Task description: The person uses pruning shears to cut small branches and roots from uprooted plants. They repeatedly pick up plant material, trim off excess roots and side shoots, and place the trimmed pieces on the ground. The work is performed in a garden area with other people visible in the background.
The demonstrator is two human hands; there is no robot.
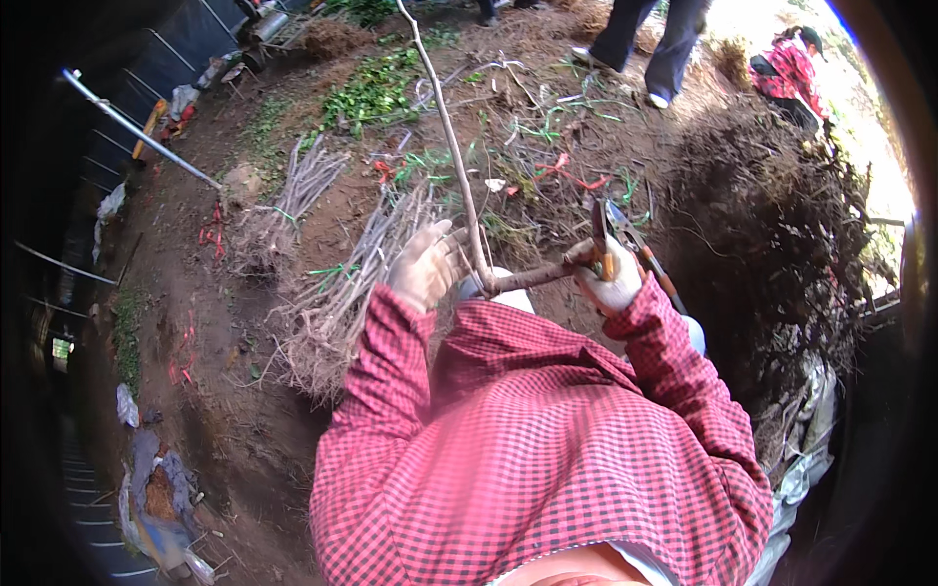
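My right hand [610, 278], in a pale work glove, grips the thick end of a bent woody branch [458, 157] together with a pair of pruning shears [602, 238] with an orange handle. The branch runs left from that hand, then turns sharply up and away. By the bend is my left hand [427, 267], gloved too, fingers spread beside the stem; whether it touches the stem cannot be told. Long-handled loppers [648, 256] lie just beyond my right hand, partly hidden by it.
Bundles of bare-root saplings [322, 315] tied with green tape lie at left, one farther off [282, 212]. A dark heap of roots [762, 242] fills the right. Cut green leaves [374, 91] lie ahead. One person's legs [645, 44] stand beyond; another person [791, 77] is at far right.
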